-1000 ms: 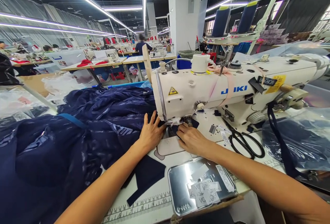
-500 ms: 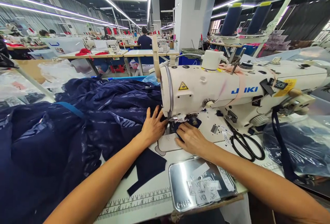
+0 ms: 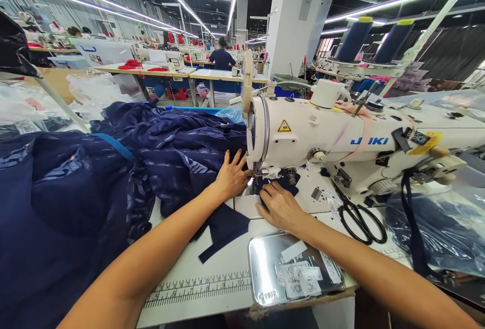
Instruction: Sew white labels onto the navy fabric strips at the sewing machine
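Note:
My left hand (image 3: 232, 176) lies with fingers spread on navy fabric, just left of the needle area of a white sewing machine (image 3: 295, 132). To the right of the needle, my right hand (image 3: 281, 206) has its fingers bent and pressed together on a small navy fabric piece (image 3: 294, 183). The presser foot and my right fingertips are partly hidden. A flat navy fabric flap (image 3: 227, 228) hangs over the table edge of the machine bed, below my left wrist. Large bunched navy garments (image 3: 182, 142) with pale printed marks lie at the left.
Black-handled scissors (image 3: 359, 218) lie right of my right hand. In front sits a metal tin lid (image 3: 265, 273) bearing white labels, beside a printed ruler (image 3: 204, 288). Bagged dark fabric (image 3: 435, 223) is at the right. Navy thread cones (image 3: 354, 40) stand behind; a person (image 3: 222, 56) sits farther back.
The camera view has shifted, so the machine appears farther right. My hands are slightly closer together near the needle. The navy flap's lower end appears farther right and higher.

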Demonstrator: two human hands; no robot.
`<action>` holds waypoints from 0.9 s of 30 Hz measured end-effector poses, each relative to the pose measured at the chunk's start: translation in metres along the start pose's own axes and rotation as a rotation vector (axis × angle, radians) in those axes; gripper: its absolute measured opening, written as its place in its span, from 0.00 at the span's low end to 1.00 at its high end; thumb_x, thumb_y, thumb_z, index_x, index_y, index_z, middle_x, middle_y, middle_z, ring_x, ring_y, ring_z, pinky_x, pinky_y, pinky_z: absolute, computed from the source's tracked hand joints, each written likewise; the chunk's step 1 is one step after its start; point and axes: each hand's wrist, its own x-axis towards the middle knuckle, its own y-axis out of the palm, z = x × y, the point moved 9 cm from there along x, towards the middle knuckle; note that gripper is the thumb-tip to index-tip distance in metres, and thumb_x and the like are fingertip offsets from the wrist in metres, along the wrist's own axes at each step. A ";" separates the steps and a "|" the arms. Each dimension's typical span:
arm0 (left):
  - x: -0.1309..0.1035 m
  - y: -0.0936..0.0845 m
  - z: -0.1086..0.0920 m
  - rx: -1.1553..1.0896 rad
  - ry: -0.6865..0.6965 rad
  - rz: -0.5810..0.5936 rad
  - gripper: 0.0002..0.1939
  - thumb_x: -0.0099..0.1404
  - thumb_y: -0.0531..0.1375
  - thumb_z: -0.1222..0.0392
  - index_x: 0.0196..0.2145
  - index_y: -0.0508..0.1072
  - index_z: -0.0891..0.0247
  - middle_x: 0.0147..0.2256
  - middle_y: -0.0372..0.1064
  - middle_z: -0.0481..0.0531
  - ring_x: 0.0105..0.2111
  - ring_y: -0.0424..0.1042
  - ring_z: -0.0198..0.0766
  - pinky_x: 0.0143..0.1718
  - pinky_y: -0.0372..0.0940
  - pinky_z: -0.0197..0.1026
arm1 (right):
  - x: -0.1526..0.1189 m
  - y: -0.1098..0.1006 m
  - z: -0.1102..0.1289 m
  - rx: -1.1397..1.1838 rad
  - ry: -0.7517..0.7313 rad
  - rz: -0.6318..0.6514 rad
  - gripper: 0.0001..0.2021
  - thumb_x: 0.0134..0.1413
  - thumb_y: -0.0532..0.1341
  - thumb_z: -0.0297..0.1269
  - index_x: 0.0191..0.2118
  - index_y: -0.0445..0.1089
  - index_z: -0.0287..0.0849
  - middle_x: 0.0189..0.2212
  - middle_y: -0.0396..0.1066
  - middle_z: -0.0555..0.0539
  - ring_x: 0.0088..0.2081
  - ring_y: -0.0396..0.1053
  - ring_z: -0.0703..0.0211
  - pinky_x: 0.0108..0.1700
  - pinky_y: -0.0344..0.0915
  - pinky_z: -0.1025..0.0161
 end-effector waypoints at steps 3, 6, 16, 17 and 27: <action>0.001 0.002 0.001 0.002 -0.011 0.007 0.11 0.58 0.54 0.62 0.37 0.74 0.61 0.44 0.67 0.60 0.51 0.58 0.55 0.52 0.43 0.67 | 0.001 0.001 0.000 -0.013 -0.002 -0.003 0.09 0.53 0.54 0.33 0.30 0.69 0.34 0.32 0.67 0.40 0.38 0.63 0.52 0.42 0.62 0.59; 0.001 0.004 0.002 0.014 -0.039 0.036 0.12 0.58 0.53 0.62 0.38 0.74 0.61 0.44 0.67 0.60 0.51 0.58 0.55 0.53 0.44 0.66 | 0.002 0.001 -0.006 -0.025 -0.002 0.005 0.09 0.53 0.53 0.29 0.30 0.70 0.35 0.34 0.68 0.40 0.40 0.63 0.52 0.42 0.62 0.61; -0.067 -0.050 -0.034 -0.058 0.067 0.356 0.08 0.57 0.57 0.58 0.32 0.72 0.64 0.38 0.68 0.58 0.40 0.65 0.46 0.40 0.59 0.47 | -0.001 0.006 -0.043 -0.059 0.000 0.106 0.11 0.53 0.50 0.27 0.36 0.69 0.33 0.35 0.69 0.40 0.37 0.62 0.53 0.43 0.56 0.58; -0.075 -0.052 -0.033 -0.042 0.048 0.387 0.09 0.56 0.58 0.56 0.32 0.72 0.64 0.35 0.68 0.56 0.37 0.65 0.46 0.38 0.58 0.47 | -0.001 0.006 -0.042 -0.052 -0.002 0.114 0.11 0.52 0.50 0.27 0.35 0.69 0.33 0.36 0.69 0.40 0.37 0.62 0.53 0.43 0.56 0.58; -0.076 -0.031 -0.010 -0.264 -0.184 0.387 0.14 0.54 0.54 0.49 0.21 0.62 0.61 0.22 0.66 0.49 0.28 0.65 0.43 0.36 0.52 0.46 | -0.016 -0.018 -0.062 0.122 0.019 0.142 0.10 0.51 0.55 0.31 0.40 0.67 0.35 0.37 0.66 0.42 0.37 0.61 0.55 0.40 0.53 0.60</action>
